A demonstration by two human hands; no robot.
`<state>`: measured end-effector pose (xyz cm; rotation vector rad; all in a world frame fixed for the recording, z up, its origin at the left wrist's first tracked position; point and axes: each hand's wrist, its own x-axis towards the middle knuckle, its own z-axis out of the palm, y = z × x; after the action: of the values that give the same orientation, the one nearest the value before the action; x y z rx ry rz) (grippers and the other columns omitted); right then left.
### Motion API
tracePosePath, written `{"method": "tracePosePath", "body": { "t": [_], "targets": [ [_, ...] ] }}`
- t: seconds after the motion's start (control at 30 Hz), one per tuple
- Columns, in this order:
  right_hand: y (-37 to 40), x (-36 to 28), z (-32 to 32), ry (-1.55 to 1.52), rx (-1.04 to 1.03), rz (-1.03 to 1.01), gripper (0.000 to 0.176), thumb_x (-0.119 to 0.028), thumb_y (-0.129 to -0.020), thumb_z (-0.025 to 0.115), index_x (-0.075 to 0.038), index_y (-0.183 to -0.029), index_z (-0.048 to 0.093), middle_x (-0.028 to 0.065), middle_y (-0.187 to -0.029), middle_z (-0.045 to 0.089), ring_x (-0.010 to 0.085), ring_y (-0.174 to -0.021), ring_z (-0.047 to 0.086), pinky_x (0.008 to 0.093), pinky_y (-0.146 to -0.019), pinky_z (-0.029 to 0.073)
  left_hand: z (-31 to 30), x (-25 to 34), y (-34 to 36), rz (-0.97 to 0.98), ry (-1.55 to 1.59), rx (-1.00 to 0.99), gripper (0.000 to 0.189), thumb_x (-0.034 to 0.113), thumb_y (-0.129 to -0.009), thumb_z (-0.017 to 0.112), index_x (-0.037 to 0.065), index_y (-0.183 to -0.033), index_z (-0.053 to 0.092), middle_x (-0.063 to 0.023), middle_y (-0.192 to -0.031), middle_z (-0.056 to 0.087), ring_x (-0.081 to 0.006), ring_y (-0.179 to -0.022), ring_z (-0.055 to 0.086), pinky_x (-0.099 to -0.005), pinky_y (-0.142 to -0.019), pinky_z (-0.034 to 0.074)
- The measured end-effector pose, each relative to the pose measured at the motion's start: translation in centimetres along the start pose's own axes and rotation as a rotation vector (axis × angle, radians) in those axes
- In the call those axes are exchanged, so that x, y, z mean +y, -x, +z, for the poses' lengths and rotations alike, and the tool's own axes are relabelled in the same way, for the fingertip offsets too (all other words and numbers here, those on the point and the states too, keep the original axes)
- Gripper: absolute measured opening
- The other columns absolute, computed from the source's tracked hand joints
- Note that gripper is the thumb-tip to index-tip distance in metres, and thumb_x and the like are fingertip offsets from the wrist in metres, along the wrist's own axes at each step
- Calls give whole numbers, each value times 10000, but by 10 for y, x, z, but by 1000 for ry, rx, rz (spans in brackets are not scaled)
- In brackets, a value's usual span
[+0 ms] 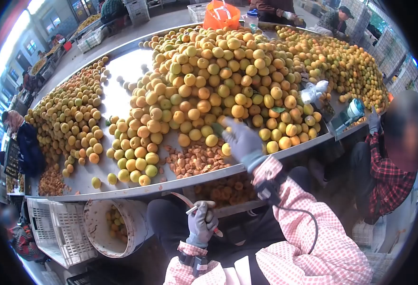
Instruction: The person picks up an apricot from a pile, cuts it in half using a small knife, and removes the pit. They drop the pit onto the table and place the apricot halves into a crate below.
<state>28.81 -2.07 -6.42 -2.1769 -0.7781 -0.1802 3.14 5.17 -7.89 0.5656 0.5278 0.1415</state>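
Note:
My left hand (pixel 201 224), in a grey glove, is closed around a curved knife (pixel 180 197) below the table edge. My right hand (pixel 241 140), gloved too and slightly blurred, reaches over the table rim at the front of the fruit pile (pixel 209 85). Its fingers look spread, and no fruit shows in its grip. A yellow fruit (pixel 226 149) lies just below its fingers. To its left is a heap of brown pits (pixel 197 160) on the metal table (pixel 171 183).
A white bucket (pixel 92 228) with fruit and a white crate (pixel 52 232) stand at lower left. Farther back are an orange bag (pixel 222 15) and a bottle (pixel 251 20). A person in a checked shirt (pixel 394 190) sits at right, one gloved hand at the table edge. Others work around.

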Motion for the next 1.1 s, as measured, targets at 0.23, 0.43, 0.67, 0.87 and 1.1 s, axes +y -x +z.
{"method": "tracePosePath", "body": {
  "t": [0.23, 0.43, 0.67, 0.87, 1.1],
  "targets": [
    [-68, 50, 4, 655, -166, 147, 472, -422, -808, 675, -182, -1180, 511, 140, -1057, 576, 339, -906, 615, 441, -738, 495, 1, -4, -12, -84, -209, 20, 185, 209, -968, 564, 33, -988, 618, 27, -572, 412, -55, -403, 332, -209, -367, 277],
    [-30, 24, -29, -1223, -234, 470, 439, -101, -835, 697, -11, -1197, 465, 98, -1050, 594, 178, -921, 625, 273, -798, 530, 16, 2, -13, -81, -383, 126, 177, 225, -945, 596, 65, -1016, 622, 6, -613, 515, -72, -430, 455, -205, -371, 347],
    [108, -23, -74, -1903, -757, 739, 628, -154, -853, 672, -65, -1393, 366, 151, -1291, 529, 201, -887, 620, 272, -672, 490, 8, -9, -19, 260, -710, 138, 146, 192, -923, 629, 69, -1002, 624, 14, -637, 557, -98, -506, 542, -243, -433, 410],
    [166, -58, -79, -1241, -635, 736, 459, -163, -890, 671, -75, -1293, 470, 33, -1143, 562, 87, -881, 562, 228, -772, 467, 34, -12, 8, 696, -1831, 182, 335, 261, -799, 704, 116, -1073, 575, -93, -789, 632, -285, -658, 636, -382, -553, 503],
    [192, -54, -79, -1114, -355, 366, 380, -5, -878, 594, -65, -1241, 502, 46, -1176, 557, 96, -990, 554, 252, -904, 459, 43, -17, 36, 211, -1267, -400, 474, 259, -809, 745, 79, -1170, 497, -73, -838, 604, -181, -760, 639, -310, -669, 505]
  ]
}}
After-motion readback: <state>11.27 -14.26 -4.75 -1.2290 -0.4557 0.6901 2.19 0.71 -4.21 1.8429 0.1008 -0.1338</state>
